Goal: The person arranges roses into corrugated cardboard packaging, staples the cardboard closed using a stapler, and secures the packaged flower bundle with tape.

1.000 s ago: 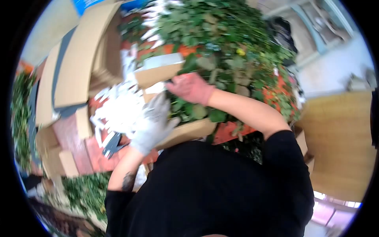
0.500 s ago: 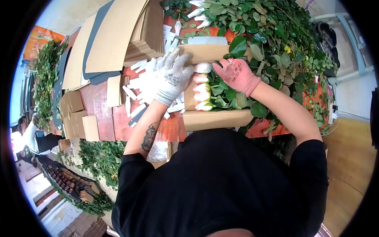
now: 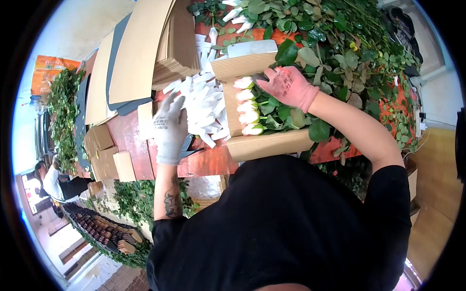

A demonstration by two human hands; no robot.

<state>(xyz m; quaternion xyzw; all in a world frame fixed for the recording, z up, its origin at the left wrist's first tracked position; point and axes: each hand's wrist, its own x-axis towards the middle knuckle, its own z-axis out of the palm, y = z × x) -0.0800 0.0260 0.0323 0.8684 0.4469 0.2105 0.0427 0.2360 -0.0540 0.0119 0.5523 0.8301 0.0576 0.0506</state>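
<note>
My left hand (image 3: pixel 170 126), in a white and grey glove, is over the table left of a pile of white sleeves (image 3: pixel 201 106). Its fingers are stretched out and slightly apart, with nothing visible in them. My right hand (image 3: pixel 287 88), in a pink glove with dark fingertips, is closed just behind the top rose (image 3: pixel 243 82); its fingers hide the stem there. Several pale pink and white roses (image 3: pixel 248 106) lie in a column on corrugated cardboard (image 3: pixel 269 146), heads to the left and leaves to the right. The cardboard's two ends are raised.
Stacked cardboard sheets (image 3: pixel 141 53) stand at the back left. Leafy rose stems (image 3: pixel 335 43) heap up at the back right, near white-sleeved buds (image 3: pixel 242 22). Small cardboard pieces (image 3: pixel 124 165) lie along the left. Another person (image 3: pixel 53 182) is at the far left.
My left hand has moved left, away from the top rose and off the white sleeves. The white covering on that rose's head is gone, showing pink petals. My right hand stays by it.
</note>
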